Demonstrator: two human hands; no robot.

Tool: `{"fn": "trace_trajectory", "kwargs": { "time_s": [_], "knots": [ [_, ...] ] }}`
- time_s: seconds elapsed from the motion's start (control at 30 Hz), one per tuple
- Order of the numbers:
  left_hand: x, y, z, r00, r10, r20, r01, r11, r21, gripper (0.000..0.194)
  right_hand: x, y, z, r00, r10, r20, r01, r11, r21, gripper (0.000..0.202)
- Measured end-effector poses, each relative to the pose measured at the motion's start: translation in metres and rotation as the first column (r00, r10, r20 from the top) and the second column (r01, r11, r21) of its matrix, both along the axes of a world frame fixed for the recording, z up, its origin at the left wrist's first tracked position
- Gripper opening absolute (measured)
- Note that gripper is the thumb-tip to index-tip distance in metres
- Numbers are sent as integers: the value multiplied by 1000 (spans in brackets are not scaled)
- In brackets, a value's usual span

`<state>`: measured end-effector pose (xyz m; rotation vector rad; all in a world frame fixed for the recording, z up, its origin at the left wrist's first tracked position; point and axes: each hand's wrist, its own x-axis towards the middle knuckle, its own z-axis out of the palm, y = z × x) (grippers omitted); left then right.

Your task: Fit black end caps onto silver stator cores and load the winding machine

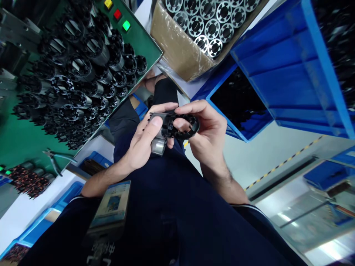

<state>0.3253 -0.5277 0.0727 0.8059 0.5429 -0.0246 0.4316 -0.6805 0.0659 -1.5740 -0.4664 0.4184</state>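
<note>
In front of my body, my left hand [142, 142] is closed around a metal stator core [157, 119] with black toothed plastic at its end. Below that core, a second silver cylinder [158, 147] shows under my left thumb; how it is held is partly hidden. My right hand [209, 131] grips a black plastic toothed ring [195, 126] between thumb and fingers, its thumb showing through the opening. The ring is at the right end of the core, close to or touching its black teeth; I cannot tell whether they are joined.
Many cores with black toothed ends stand on a green bench [146, 55] at left, near pliers [55, 159] and lit buttons [126, 25]. A carton [180, 51] of bare slotted cores is ahead. Blue bins [288, 70] with black parts are at right.
</note>
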Motion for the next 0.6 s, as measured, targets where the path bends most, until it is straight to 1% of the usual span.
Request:
{"fn": "trace_trajectory", "kwargs": {
  "time_s": [0.1,0.2,0.27,0.4,0.5,0.6],
  "knots": [
    [0,1,3,1000,1,-8,-1,1000,23,65,-2,0,-1,997,-24,67,25,1000,-5,31],
    [-1,2,5,1000,10,-3,-9,999,41,62,-3,-1,0,992,-9,125,8,1000,12,28],
    [-1,2,4,1000,-10,18,9,998,61,63,-2,-2,1,989,-3,146,-1,1000,27,25],
    [-3,4,0,998,-60,17,58,994,88,63,-2,-4,5,992,-8,123,5,1000,25,18],
    [-3,4,1,999,-37,26,34,991,126,64,-6,-3,2,995,-21,101,19,999,28,18],
    [0,0,4,996,3,88,-22,975,220,52,-11,0,-3,994,-57,95,56,998,15,23]
  ]
}}
